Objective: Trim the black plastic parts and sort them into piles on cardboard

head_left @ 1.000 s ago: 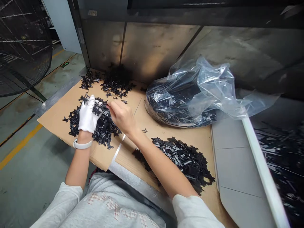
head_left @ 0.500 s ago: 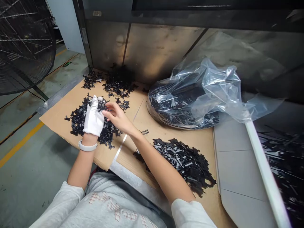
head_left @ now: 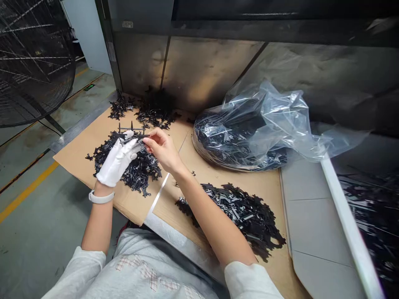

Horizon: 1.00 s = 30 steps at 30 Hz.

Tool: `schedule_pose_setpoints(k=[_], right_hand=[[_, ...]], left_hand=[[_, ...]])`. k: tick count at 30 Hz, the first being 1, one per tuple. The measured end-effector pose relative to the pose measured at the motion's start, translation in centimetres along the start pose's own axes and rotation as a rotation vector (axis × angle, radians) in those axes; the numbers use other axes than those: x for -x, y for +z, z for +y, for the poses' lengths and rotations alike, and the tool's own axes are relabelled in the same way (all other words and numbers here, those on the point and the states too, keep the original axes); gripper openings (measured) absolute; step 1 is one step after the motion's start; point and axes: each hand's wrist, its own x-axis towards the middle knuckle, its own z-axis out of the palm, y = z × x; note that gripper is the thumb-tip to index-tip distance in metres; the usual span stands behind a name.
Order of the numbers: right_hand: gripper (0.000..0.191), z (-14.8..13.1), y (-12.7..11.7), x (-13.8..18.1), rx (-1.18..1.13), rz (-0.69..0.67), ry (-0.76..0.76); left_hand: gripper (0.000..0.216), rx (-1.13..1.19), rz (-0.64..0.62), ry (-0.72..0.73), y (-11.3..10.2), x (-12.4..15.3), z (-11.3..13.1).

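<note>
A metal panel (head_left: 199,74) is closing off the far side, and a fan (head_left: 34,70) is standing at the far left; neither is coming between the hands and the pieces. Cardboard (head_left: 79,147) is covering the work surface. A clear plastic bag (head_left: 230,137) of black parts is occupying the far right, its loose folds reaching a gray partition (head_left: 318,224) and probably hindering any reach that way.

The near-right heap (head_left: 240,211) is lying partly beneath the right forearm (head_left: 215,216); a low sweep of that arm could be dragging pieces out of it. The left heap (head_left: 139,178) is lying beneath the hands; anything let slip could be vanishing among similar parts. Two smaller heaps are sitting beyond it, one at the far left (head_left: 121,106), the other just to its right (head_left: 156,116).

The gloved left hand (head_left: 116,162) is holding several thin black pieces (head_left: 137,136) above the left heap, fingers narrowed around them; their exact number is unclear. The bare right hand (head_left: 165,151) is pinching one end between thumb and finger. Projecting arms could be snagging on one another or bending if pulled askew. A tiny loose part (head_left: 193,172) is lying between the main heaps.
</note>
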Motion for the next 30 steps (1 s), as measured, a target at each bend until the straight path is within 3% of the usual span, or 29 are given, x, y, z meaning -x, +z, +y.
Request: schedule_pose_setpoints(k=[4,6,8,10,12,14,18,20,25,30], right_hand=[[0.031,-1.3,-1.0,0.0,0.075,0.022,-0.063],[0.025,-2.2,-1.4,0.0,0.125,-0.001,-0.087],[0.019,-3.1,-1.6,0.1,0.171,-0.042,-0.102],[0.017,-3.9,-1.7,0.1,0.226,-0.092,-0.117],[0.020,-4.3,-1.6,0.3,0.279,-0.139,-0.130],[0.028,-4.5,-1.6,0.4,0.301,-0.182,-0.129],[0.042,-4.6,-1.9,0.6,0.255,-0.250,-0.102],[0.042,-4.7,-2.0,0.6,0.236,-0.271,-0.120],[0.026,-5.2,-1.9,0.5,0.272,-0.293,-0.182],[0.013,-5.7,-1.7,1.0,0.431,-0.211,-0.276]], left_hand=[[0.050,-0.263,0.031,-0.067,-2.0,2.1,1.3],[0.047,-0.428,0.223,0.146,-2.3,2.4,2.1],[0.045,-0.624,0.449,0.493,-1.8,2.1,2.9],[0.041,-0.862,0.450,0.675,-0.8,1.4,3.7],[0.035,-1.021,0.252,0.635,0.3,0.8,4.3],[0.035,-1.024,0.111,0.536,1.0,0.4,4.6],[0.034,-0.865,0.141,0.346,0.8,0.4,4.5],[0.037,-0.813,0.090,0.270,0.6,0.5,4.5],[0.040,-0.791,-0.119,0.076,0.8,1.0,5.4],[0.040,-0.742,-0.108,0.022,1.1,1.3,6.0]])
